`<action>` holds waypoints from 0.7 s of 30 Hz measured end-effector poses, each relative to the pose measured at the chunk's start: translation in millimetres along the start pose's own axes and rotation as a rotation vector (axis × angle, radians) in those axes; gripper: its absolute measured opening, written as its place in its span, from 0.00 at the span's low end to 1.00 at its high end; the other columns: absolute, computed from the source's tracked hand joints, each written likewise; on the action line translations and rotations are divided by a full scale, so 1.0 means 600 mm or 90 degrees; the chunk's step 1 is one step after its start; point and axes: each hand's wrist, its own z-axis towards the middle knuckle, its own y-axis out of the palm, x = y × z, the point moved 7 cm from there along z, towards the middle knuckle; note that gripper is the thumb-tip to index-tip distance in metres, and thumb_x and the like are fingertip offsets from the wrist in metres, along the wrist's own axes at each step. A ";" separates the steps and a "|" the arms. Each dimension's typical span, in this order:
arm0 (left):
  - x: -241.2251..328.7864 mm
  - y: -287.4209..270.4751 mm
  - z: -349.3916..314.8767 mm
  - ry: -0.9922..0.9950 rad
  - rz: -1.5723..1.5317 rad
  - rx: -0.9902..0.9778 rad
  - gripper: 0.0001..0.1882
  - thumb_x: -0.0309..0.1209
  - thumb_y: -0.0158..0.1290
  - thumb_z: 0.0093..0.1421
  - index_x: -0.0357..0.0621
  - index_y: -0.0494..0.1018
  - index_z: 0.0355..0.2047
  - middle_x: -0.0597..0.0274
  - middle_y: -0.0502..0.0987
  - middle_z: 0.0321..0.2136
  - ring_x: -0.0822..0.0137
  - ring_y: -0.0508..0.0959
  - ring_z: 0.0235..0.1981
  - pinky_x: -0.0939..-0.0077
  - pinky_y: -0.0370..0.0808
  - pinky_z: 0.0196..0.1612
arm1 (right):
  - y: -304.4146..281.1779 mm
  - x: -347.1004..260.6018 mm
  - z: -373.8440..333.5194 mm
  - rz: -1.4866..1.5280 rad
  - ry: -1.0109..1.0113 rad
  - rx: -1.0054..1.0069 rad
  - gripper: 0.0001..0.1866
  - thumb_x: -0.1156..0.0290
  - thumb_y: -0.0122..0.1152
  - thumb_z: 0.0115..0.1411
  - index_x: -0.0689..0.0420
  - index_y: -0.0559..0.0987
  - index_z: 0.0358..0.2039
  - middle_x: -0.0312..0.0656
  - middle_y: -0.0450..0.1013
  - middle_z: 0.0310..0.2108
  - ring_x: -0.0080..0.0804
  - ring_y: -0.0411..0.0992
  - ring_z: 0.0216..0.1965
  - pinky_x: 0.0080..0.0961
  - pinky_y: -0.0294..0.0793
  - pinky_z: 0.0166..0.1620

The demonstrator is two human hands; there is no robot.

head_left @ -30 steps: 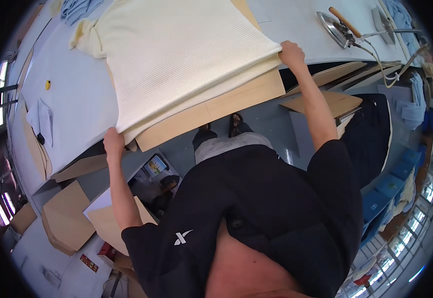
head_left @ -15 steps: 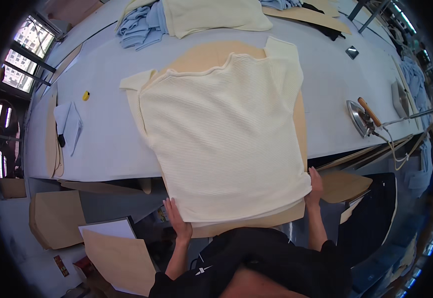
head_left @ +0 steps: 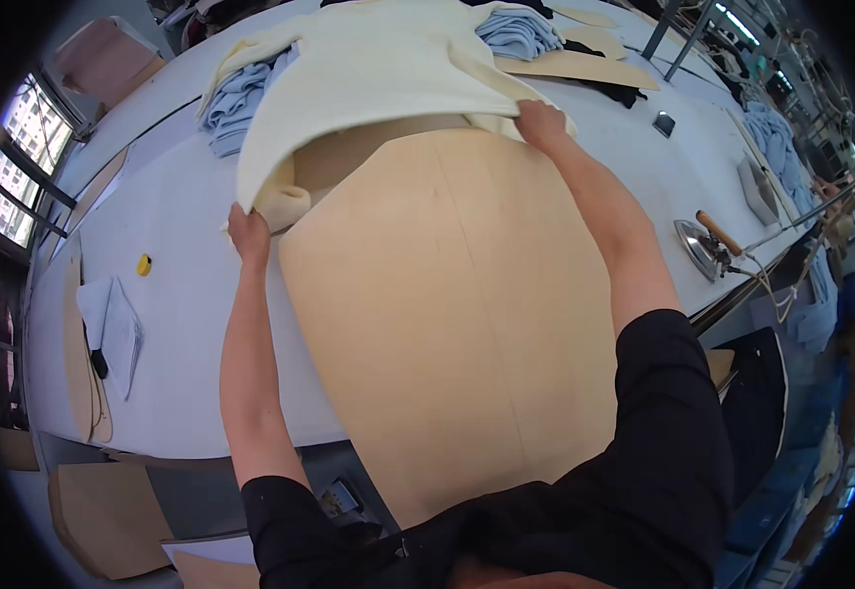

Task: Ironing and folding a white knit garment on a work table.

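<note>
A cream knitted sweater [head_left: 378, 69] is stretched between my two hands over the far part of the table, its lower opening facing me. My left hand [head_left: 249, 234] is closed on the hem's left corner. Far right, my right hand [head_left: 541, 126] grips the same hem at its other side. Below the sweater lies a large tan board [head_left: 437, 314] with a tapered far end, bare on its upper face and reaching toward my body. The board's tip sits just short of the raised hem. My fingertips are partly hidden by the fabric.
Folded light-blue garments [head_left: 241, 108] lie at the far left, with another blue stack [head_left: 518, 34] at the far right. An iron [head_left: 702, 245] with a wooden handle and cord stands on the right. A yellow tape measure [head_left: 144, 264] and pale-blue cloth [head_left: 113, 329] are on the left.
The cream sweater has come off the tan board and moved away from me, leaving the board bare. Both hands went from the near hem edges to far ahead, now gripping the hem.
</note>
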 end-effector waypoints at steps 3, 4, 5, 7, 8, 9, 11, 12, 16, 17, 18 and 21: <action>0.026 -0.032 -0.089 -0.002 0.165 -0.107 0.09 0.30 0.49 0.62 0.35 0.67 0.38 0.43 0.79 0.30 0.41 0.77 0.32 0.52 0.73 0.37 | 0.044 0.257 -0.111 -0.160 0.085 -0.053 0.14 0.62 0.51 0.64 0.55 0.83 0.35 0.48 0.82 0.35 0.50 0.81 0.36 0.45 0.77 0.36; 0.016 -0.047 -0.127 -0.010 0.173 -0.112 0.09 0.30 0.49 0.62 0.35 0.67 0.38 0.43 0.79 0.30 0.41 0.77 0.32 0.52 0.73 0.37 | 0.058 0.310 -0.157 -0.207 0.067 -0.071 0.13 0.63 0.52 0.63 0.55 0.83 0.35 0.49 0.81 0.34 0.50 0.81 0.34 0.44 0.78 0.35; 0.007 -0.058 -0.167 -0.004 0.239 -0.134 0.09 0.31 0.50 0.62 0.36 0.66 0.36 0.43 0.78 0.28 0.40 0.77 0.29 0.51 0.73 0.36 | 0.087 0.347 -0.199 -0.198 0.065 -0.092 0.12 0.65 0.53 0.63 0.55 0.83 0.34 0.49 0.81 0.33 0.51 0.80 0.34 0.45 0.78 0.34; 0.004 -0.106 -0.245 -0.020 0.282 -0.158 0.10 0.30 0.52 0.60 0.39 0.63 0.32 0.43 0.76 0.24 0.39 0.77 0.26 0.50 0.72 0.32 | 0.100 0.327 -0.277 -0.170 0.029 -0.067 0.11 0.66 0.55 0.60 0.58 0.81 0.31 0.50 0.80 0.29 0.53 0.79 0.29 0.47 0.76 0.30; 0.004 -0.137 -0.289 -0.076 0.299 -0.197 0.09 0.29 0.51 0.59 0.38 0.63 0.33 0.44 0.76 0.23 0.38 0.76 0.25 0.49 0.71 0.32 | 0.092 0.323 -0.326 -0.106 -0.006 -0.025 0.10 0.67 0.56 0.57 0.59 0.80 0.27 0.52 0.79 0.25 0.56 0.77 0.25 0.48 0.74 0.27; 0.005 -0.167 -0.346 -0.018 0.355 -0.238 0.07 0.27 0.49 0.59 0.38 0.64 0.34 0.44 0.75 0.22 0.38 0.76 0.24 0.48 0.71 0.31 | 0.084 0.319 -0.388 -0.063 -0.054 -0.061 0.09 0.68 0.58 0.54 0.59 0.79 0.24 0.53 0.78 0.23 0.58 0.75 0.23 0.50 0.72 0.26; -0.015 -0.261 -0.529 -0.080 0.409 -0.348 0.08 0.27 0.49 0.59 0.38 0.66 0.37 0.42 0.77 0.25 0.34 0.78 0.28 0.46 0.72 0.33 | 0.104 0.349 -0.592 -0.079 -0.092 -0.199 0.07 0.73 0.56 0.52 0.58 0.81 0.30 0.53 0.78 0.26 0.61 0.75 0.24 0.48 0.72 0.26; -0.008 -0.281 -0.597 -0.267 0.545 -0.439 0.09 0.29 0.48 0.61 0.37 0.67 0.39 0.38 0.79 0.29 0.33 0.79 0.32 0.44 0.74 0.37 | 0.073 0.350 -0.592 -0.073 -0.090 -0.182 0.07 0.73 0.56 0.52 0.58 0.81 0.30 0.53 0.78 0.26 0.61 0.75 0.24 0.48 0.72 0.26; -0.009 -0.259 -0.462 -0.454 0.300 -0.792 0.08 0.29 0.52 0.63 0.36 0.77 0.33 0.48 0.79 0.28 0.57 0.79 0.28 0.64 0.75 0.29 | 0.027 0.340 -0.600 0.129 0.213 -0.898 0.12 0.74 0.54 0.57 0.65 0.84 0.27 0.48 0.78 0.19 0.40 0.77 0.17 0.31 0.81 0.28; 0.017 -0.245 -0.481 -0.569 0.170 -0.929 0.07 0.28 0.54 0.64 0.38 0.79 0.32 0.54 0.78 0.27 0.70 0.79 0.27 0.76 0.75 0.25 | 0.034 0.324 -0.531 0.226 0.141 -0.901 0.11 0.70 0.61 0.59 0.65 0.84 0.32 0.47 0.80 0.23 0.37 0.77 0.19 0.27 0.81 0.29; 0.044 -0.203 -0.402 -0.376 0.052 -0.883 0.08 0.29 0.56 0.64 0.39 0.79 0.39 0.53 0.81 0.30 0.69 0.81 0.29 0.75 0.76 0.27 | 0.002 0.276 -0.450 0.313 0.098 -0.804 0.17 0.65 0.66 0.61 0.65 0.83 0.44 0.46 0.81 0.31 0.34 0.79 0.25 0.26 0.82 0.34; 0.105 -0.087 -0.243 -0.551 -0.641 -0.524 0.20 0.36 0.55 0.68 0.28 0.74 0.49 0.50 0.82 0.38 0.66 0.82 0.33 0.78 0.79 0.37 | 0.069 0.216 -0.273 0.910 0.386 -0.330 0.28 0.48 0.61 0.65 0.64 0.81 0.46 0.44 0.79 0.33 0.30 0.76 0.33 0.27 0.77 0.40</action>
